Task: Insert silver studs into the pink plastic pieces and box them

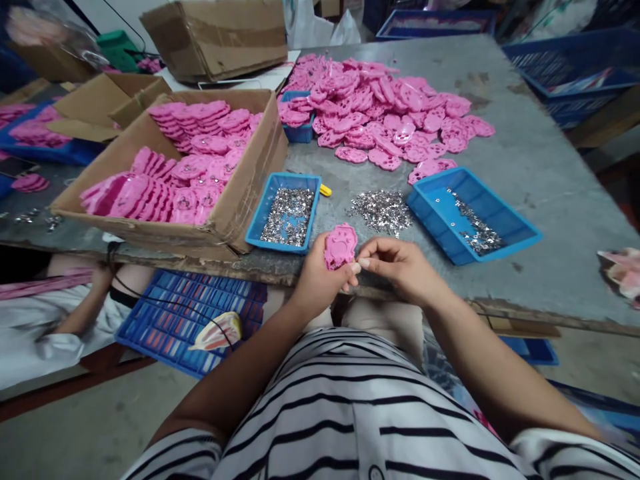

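Observation:
My left hand (323, 273) is closed around a pink plastic piece (341, 245) with a moulded face-like relief, held just above the table's front edge. Beside its lower right corner, the thumb and forefinger of my right hand (400, 263) are pinched together. Whatever those fingertips hold is too small to make out. Small shiny metal parts lie in a loose pile (383, 210) behind my hands. More of them sit in a shallow blue tray (255, 230) to the left and in a tilted blue bin (520, 233) to the right.
A cardboard box (270, 143) of stacked pink pieces stands on the left. At the back is a large heap of pink pieces (380, 110) around a small blue basket (300, 132). Another person's arm (83, 310) shows at lower left, near a blue crate (150, 320).

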The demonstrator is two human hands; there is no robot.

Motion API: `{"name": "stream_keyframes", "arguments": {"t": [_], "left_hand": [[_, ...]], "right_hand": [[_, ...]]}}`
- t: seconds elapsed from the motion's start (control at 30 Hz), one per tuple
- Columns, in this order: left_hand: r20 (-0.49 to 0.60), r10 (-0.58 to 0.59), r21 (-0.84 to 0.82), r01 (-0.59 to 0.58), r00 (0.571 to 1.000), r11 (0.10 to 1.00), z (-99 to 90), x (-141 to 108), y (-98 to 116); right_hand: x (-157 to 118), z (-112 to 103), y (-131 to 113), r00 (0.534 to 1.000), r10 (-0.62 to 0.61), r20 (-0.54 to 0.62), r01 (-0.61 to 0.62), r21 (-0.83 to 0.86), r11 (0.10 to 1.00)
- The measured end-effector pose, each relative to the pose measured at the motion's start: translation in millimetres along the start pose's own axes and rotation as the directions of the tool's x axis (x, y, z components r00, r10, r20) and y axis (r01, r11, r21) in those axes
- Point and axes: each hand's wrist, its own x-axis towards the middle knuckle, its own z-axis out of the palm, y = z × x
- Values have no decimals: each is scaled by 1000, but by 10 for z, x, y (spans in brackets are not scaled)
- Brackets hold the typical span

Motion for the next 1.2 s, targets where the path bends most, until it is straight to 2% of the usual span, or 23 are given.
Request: {"name": "stream_keyframes", "arguments": {"t": [0.13, 0.27, 0.37, 0.5, 0.6, 0.7, 0.77, 0.87, 0.93, 1.03, 1.2], "left_hand": [[22, -15, 92, 13, 1000, 996, -24, -8, -10], [16, -32, 64, 31, 999, 997, -24, -4, -44], [-10, -5, 56, 6, 1000, 998, -28, 6, -60], [-56, 41, 133, -33, 998, 991, -37, 14, -59], [-64, 72, 199, -58, 995, 978, -37, 4, -64], [-22, 63, 127, -59, 998, 990, -47, -4, -94], [49, 51, -33, -50, 997, 998, -69, -1, -113], [161, 44, -304, 8, 986, 952, -112, 12, -114], [196, 44, -408, 41, 980, 912, -132, 15, -99], [192, 83, -469, 17, 978, 883, -138, 4, -88], [90, 232, -473, -163, 969, 866, -127, -6, -124]], "right_hand": [[16, -47, -3, 997, 52, 51, -44, -152, 987], [22, -30, 3, 998, 30, 50, -18, -228, 973], [24, 3, 22, 1000, -17, 10, 19, -253, 967], [25, 21, 18, 999, -1, 39, 11, -253, 967], [14, 0, -47, 997, -49, 55, 66, -383, 921], [-1, -46, -125, 992, -109, 62, 125, -500, 857], [-3, -69, -142, 994, -111, 17, 107, -458, 883], [7, -42, -95, 984, -107, -141, 76, -211, 974], [16, 30, -38, 961, -120, -248, 109, -55, 992], [17, 183, 34, 932, -130, -339, 157, 53, 986], [14, 370, 73, 922, -149, -358, 185, 67, 981]]}}
